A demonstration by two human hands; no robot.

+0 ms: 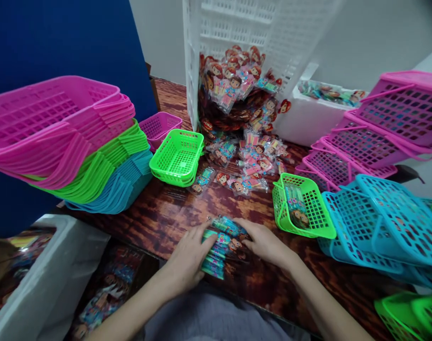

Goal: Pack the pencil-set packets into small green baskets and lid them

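Together, a person's left hand [187,255] and right hand [267,242] flank a row of teal cartoon-character packets [216,258] at the near edge of a wood-grain table [157,218], fingers bent against them; whether either grips is unclear. Rightward, a green plastic basket [320,233] holds similar packets; nested baskets [91,166] rise at left.
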